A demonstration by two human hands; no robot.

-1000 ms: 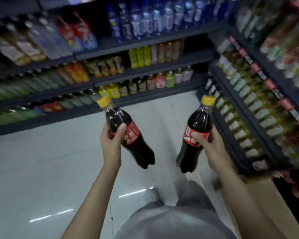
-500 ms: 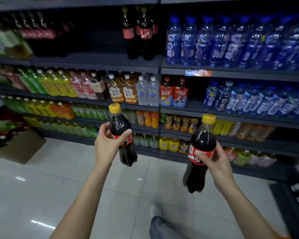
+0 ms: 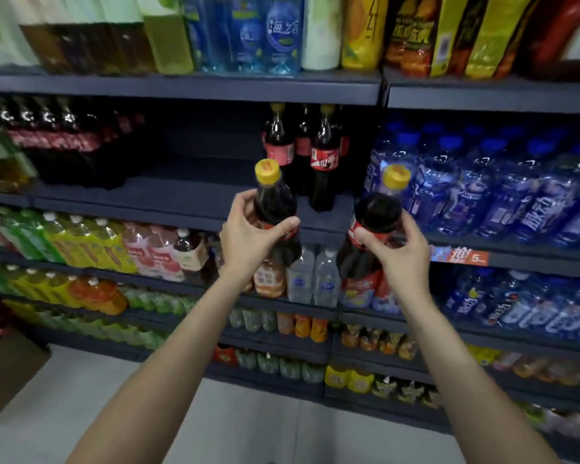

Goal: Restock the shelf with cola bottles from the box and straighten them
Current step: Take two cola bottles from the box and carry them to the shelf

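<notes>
My left hand (image 3: pixel 248 239) grips a cola bottle (image 3: pixel 272 202) with a yellow cap and red label, held upright in front of the dark shelf (image 3: pixel 181 199). My right hand (image 3: pixel 399 252) grips a second cola bottle (image 3: pixel 375 216), also upright, just right of the first. Behind them, several cola bottles (image 3: pixel 322 159) stand at the right end of that shelf. A row of dark cola bottles (image 3: pixel 57 142) stands at its left end, with a bare stretch of shelf between the two groups.
Blue water bottles (image 3: pixel 482 192) fill the shelf to the right. Green, yellow and orange drinks (image 3: pixel 81 242) line the lower shelves. Packs of drinks (image 3: pixel 248 31) sit on the top shelf. A cardboard box (image 3: pixel 7 373) stands on the floor at lower left.
I have stepped closer to the shelf and both hands have raised their bottles up to the cola shelf's level. The view has tilted upward.
</notes>
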